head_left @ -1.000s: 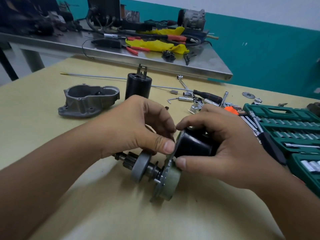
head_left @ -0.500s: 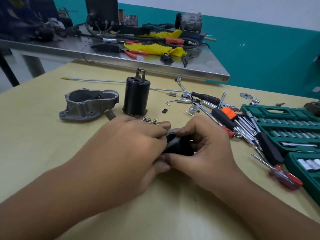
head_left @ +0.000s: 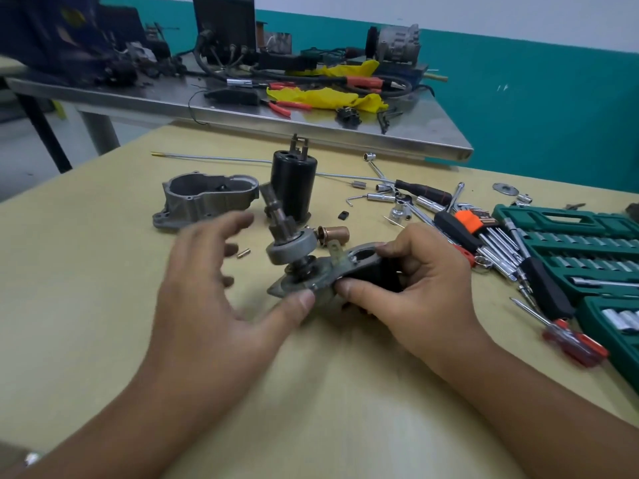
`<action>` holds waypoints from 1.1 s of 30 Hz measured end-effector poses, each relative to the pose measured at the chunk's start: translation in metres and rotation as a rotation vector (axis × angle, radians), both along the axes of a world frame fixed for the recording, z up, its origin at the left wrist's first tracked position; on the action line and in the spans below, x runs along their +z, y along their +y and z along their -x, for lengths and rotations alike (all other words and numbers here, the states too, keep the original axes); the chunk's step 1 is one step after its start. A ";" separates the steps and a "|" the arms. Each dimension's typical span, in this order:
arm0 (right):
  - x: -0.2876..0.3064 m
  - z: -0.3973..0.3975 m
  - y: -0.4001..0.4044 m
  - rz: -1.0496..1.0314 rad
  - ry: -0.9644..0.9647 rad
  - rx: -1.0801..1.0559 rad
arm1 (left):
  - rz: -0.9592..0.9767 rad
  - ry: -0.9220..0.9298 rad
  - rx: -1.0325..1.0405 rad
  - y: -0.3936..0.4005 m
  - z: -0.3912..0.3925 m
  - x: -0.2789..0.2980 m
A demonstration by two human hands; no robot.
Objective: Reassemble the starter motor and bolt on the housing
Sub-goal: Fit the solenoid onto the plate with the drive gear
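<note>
**Starter motor sub-assembly, held above the bench**

Starter motor assembly (head_left: pixel 311 271): grey plate with pinion shaft and drive wheel pointing up and away, black body beneath. Right hand (head_left: pixel 415 288) curled round the black body, thumb and fingertips clamping its plate end, lifted just over the yellow table (head_left: pixel 86 305). Left hand (head_left: pixel 214 299) spread wide, fingers blurred and loose, only the thumb tip touching the plate's near edge. Just behind: copper-coloured bush (head_left: pixel 335 234) lying on its side, small brass pin (head_left: pixel 243 253). Further back: black cylindrical motor case (head_left: pixel 294 188) standing upright, grey cast housing (head_left: pixel 207 198) to its left, open side up. Right: scattered sockets, hex keys, red-handled screwdriver (head_left: pixel 574 344), green socket set (head_left: pixel 587 250).
</note>
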State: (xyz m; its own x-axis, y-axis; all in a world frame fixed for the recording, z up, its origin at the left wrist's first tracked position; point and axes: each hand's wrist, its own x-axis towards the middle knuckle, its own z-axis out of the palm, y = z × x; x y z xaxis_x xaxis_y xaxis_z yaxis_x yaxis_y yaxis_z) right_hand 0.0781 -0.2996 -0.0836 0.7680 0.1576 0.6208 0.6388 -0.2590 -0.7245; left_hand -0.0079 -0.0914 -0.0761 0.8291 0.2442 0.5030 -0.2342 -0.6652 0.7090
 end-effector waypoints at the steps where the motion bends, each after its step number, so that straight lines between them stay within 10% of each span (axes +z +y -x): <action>1: -0.002 -0.001 -0.002 -0.027 0.041 -0.009 | 0.079 0.203 -0.041 0.001 -0.001 -0.001; 18: -0.008 0.018 -0.014 -0.015 -0.120 -0.163 | 0.466 0.145 -0.581 -0.016 -0.053 -0.012; 26: -0.012 0.036 -0.023 0.033 -0.168 -0.218 | 0.378 0.162 -0.821 -0.010 -0.062 0.010; 33: -0.011 0.041 -0.019 0.055 -0.187 -0.312 | -0.064 0.128 -0.916 -0.009 -0.079 0.041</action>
State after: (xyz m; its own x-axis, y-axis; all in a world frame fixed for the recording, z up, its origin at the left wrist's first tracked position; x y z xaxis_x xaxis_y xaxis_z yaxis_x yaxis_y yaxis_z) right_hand 0.0373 -0.3188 -0.0946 0.6587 -0.0295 0.7519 0.6426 -0.4977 -0.5825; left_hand 0.0709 -0.1008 -0.0355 0.7349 -0.5588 0.3843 -0.6104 -0.2980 0.7339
